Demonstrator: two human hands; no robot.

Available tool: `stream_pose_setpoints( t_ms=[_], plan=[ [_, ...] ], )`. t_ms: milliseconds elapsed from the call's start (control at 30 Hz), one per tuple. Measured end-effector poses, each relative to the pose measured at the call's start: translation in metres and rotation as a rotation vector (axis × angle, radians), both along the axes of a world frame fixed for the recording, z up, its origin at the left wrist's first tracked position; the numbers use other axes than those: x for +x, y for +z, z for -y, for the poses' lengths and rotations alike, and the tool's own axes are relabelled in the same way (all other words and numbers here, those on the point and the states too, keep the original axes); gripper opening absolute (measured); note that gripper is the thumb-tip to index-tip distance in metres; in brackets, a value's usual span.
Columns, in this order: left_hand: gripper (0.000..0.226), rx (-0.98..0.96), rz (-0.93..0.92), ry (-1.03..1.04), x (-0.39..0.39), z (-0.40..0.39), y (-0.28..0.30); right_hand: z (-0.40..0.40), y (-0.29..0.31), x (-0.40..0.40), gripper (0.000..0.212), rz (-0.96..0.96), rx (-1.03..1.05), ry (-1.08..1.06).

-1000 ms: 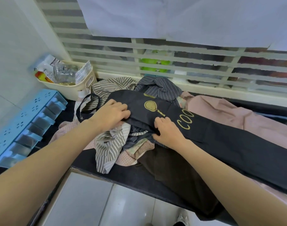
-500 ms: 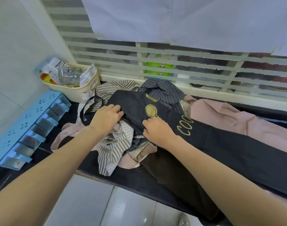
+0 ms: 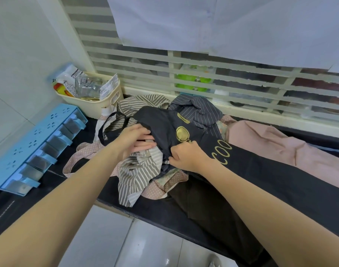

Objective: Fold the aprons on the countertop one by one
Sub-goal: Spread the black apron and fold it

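Black apron [image 3: 261,170]: our right hand [image 3: 186,157] pinches its near edge; our left hand [image 3: 134,141], fingers straight, presses the bib beside it, probably to set a fold.

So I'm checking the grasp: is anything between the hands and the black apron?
Nothing visible: the left hand and right hand are already on the black apron with gold print, atop the pile of striped aprons.

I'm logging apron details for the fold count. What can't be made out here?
- Head view: the gold lettering on the black apron shows only "COO"; the right hand covers the rest.
- How many aprons lie in the pile: they overlap.
- Left hand: its fingertips are tucked under the black fabric.
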State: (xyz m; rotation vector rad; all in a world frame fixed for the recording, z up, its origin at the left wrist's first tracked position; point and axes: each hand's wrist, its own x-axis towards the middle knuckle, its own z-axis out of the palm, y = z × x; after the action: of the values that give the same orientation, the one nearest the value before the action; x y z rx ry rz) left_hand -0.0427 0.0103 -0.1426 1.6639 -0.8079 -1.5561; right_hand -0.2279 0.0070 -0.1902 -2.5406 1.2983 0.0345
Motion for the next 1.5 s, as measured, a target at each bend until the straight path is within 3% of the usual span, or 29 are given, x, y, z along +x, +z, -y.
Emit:
stream_pose_setpoints(
  t_ms=[133, 200, 300, 367, 500, 567, 667, 800, 967, 1067, 1167, 1267, 1367, 1433, 1500],
  plan=[
    [0.007, -0.021, -0.037, 0.122, -0.001, 0.003, -0.003, -0.001, -0.001, 0.007, 0.032, -0.065, 0.051, -0.018],
    [0.018, -0.025, 0.019, 0.16, 0.0, 0.006, -0.008, -0.002, -0.003, 0.012, 0.031, -0.098, 0.015, -0.055],
    [0.03, -0.051, 0.365, 0.056, 0.006, 0.009, -0.013, -0.003, -0.005, 0.017, 0.037, -0.091, -0.026, -0.076],
    [0.03, -0.071, 0.47, 0.018, 0.009, 0.01, -0.016, -0.005, -0.006, 0.018, 0.037, -0.092, -0.032, -0.071],
    [0.025, -0.069, 0.354, 0.023, 0.007, 0.012, -0.024, -0.004, -0.007, 0.015, 0.037, -0.078, -0.058, -0.039],
    [0.01, -0.042, 0.158, 0.139, -0.003, 0.011, -0.024, -0.003, -0.007, 0.013, 0.038, -0.053, -0.056, -0.044],
    [0.029, -0.03, -0.136, 0.361, -0.015, 0.011, -0.023, -0.002, -0.004, 0.011, 0.038, -0.004, -0.058, -0.082],
    [0.032, -0.126, -0.167, 0.5, -0.031, 0.01, -0.009, -0.004, 0.001, 0.009, 0.038, 0.032, -0.075, -0.123],
    [0.01, -0.376, 0.135, 0.383, -0.031, 0.013, -0.001, -0.006, 0.005, 0.009, 0.032, 0.038, -0.088, -0.148],
    [0.008, -0.345, 0.206, 0.374, -0.013, 0.015, -0.003, -0.012, 0.0, 0.009, 0.027, 0.027, -0.072, -0.153],
    [0.014, -0.303, 0.498, 0.228, 0.008, 0.01, -0.004, -0.018, 0.0, 0.013, 0.038, -0.003, -0.076, -0.166],
    [0.038, -0.322, 0.867, 0.051, 0.026, 0.0, 0.004, -0.018, 0.006, 0.021, 0.034, -0.055, -0.035, -0.213],
    [0.073, -0.343, 0.908, -0.097, 0.039, -0.013, 0.005, -0.016, 0.006, 0.024, 0.017, -0.083, 0.047, -0.216],
    [0.073, -0.371, 0.963, -0.086, 0.038, -0.021, -0.001, -0.018, 0.004, 0.021, 0.028, -0.113, 0.117, -0.169],
    [0.061, -0.448, 1.157, -0.057, 0.026, -0.028, -0.004, -0.022, 0.003, 0.016, 0.029, -0.129, 0.102, -0.115]
  ],
)
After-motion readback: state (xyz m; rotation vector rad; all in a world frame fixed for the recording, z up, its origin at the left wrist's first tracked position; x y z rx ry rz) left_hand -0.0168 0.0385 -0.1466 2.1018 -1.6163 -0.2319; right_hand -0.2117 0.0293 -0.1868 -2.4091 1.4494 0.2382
